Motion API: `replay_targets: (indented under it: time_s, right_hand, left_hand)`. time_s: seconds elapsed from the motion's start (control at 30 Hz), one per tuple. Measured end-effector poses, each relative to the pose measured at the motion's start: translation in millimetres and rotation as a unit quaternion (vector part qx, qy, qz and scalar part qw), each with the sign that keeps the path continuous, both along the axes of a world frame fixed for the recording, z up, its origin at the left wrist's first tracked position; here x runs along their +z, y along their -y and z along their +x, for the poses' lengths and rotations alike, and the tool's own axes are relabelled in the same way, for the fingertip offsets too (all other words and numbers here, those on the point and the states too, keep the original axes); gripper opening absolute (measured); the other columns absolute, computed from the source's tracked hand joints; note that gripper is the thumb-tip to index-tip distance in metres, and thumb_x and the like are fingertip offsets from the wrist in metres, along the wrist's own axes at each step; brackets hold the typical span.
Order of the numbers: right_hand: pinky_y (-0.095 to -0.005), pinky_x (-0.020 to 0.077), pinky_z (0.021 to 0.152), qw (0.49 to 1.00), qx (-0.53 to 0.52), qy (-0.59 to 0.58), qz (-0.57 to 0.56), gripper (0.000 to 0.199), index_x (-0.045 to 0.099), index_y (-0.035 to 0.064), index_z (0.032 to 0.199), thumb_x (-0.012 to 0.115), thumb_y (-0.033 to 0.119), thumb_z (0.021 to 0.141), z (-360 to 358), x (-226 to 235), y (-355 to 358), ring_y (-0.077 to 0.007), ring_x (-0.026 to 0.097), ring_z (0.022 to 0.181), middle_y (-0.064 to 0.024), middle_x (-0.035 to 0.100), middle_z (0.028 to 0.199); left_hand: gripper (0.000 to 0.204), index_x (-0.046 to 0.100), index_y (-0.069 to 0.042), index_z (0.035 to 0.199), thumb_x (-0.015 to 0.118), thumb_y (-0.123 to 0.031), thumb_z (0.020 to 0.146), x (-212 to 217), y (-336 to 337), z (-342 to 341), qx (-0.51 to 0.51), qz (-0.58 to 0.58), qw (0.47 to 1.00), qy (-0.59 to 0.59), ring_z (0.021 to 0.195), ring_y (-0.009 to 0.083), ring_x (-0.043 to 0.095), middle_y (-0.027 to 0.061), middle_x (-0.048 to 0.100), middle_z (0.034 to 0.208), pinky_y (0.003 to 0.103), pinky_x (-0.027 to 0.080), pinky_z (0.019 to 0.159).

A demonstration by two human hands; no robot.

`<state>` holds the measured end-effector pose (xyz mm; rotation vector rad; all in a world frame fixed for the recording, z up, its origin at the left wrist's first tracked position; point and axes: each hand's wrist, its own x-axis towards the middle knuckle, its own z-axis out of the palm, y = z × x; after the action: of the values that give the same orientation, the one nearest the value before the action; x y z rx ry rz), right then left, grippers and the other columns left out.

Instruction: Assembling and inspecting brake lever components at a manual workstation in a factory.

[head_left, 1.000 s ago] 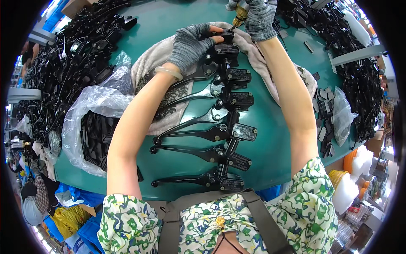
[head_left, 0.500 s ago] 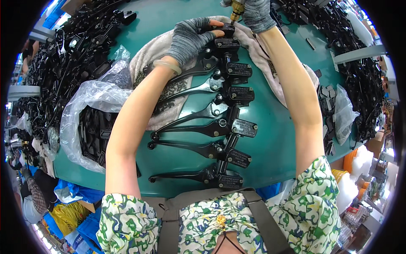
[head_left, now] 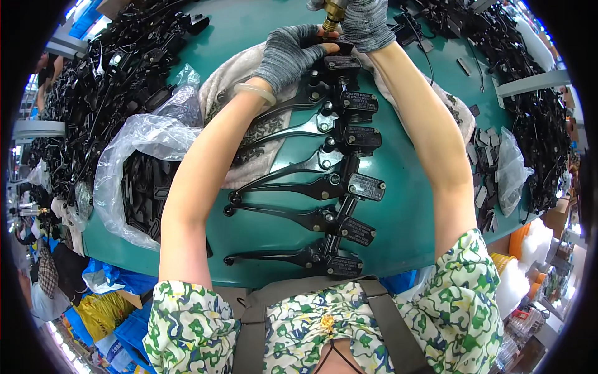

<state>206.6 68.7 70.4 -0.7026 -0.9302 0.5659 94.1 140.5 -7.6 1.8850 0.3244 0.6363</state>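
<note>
At the far end of a row of black brake lever assemblies, my left hand (head_left: 293,55), in a grey fingerless knit glove, grips the farthest brake lever assembly (head_left: 344,47) by its fluid reservoir. My right hand (head_left: 366,26), gloved alike, is closed around a power screwdriver (head_left: 334,14) with a brass-coloured nose. The driver points down at the left part of that reservoir's cap, by my left fingertips; its tip is partly hidden. Nearer to me lie several more assemblies, such as one with a silver lever (head_left: 319,124) and the closest black one (head_left: 342,264).
A pale cloth (head_left: 215,93) strewn with small dark screws lies under my left forearm. Beside it is a clear plastic bag (head_left: 115,181) of black parts. Heaps of black levers (head_left: 81,137) line the left side; more parts (head_left: 529,137) fill the right of the green table (head_left: 405,230).
The screwdriver has shifted from the right part of the far reservoir's cap to its left part. My left hand keeps its grip. The whole view has shifted slightly.
</note>
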Motion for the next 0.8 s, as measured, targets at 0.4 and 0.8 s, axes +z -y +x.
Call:
replay_targets:
  time_s: [0.4,0.8]
  right_hand:
    - [-0.0271,0.0468,0.046,0.999,0.0,0.018,-0.051,0.019,0.063,0.0017,0.076,0.069,0.018,0.084,4,-9,-8,-0.0132,0.054,0.046,-0.0038,0.059,0.062]
    - [-0.0251,0.0491,0.053,0.993,-0.065,0.089,-0.053,0.03,0.059,0.0035,0.103,0.071,0.019,0.081,17,4,44,-0.0123,0.059,0.058,-0.0035,0.062,0.073]
  left_hand:
    - [0.03,0.072,-0.008,0.107,0.078,-0.017,0.08,-3,-1,1,-0.005,0.005,1.0,-0.021,0.09,0.011,0.067,0.0086,0.073,0.098,0.028,0.052,0.086]
    - [0.025,0.071,-0.005,0.102,0.076,-0.018,0.082,9,19,-11,0.006,-0.025,0.997,0.07,0.087,0.0118,0.067,0.0072,0.073,0.093,0.029,0.053,0.079]
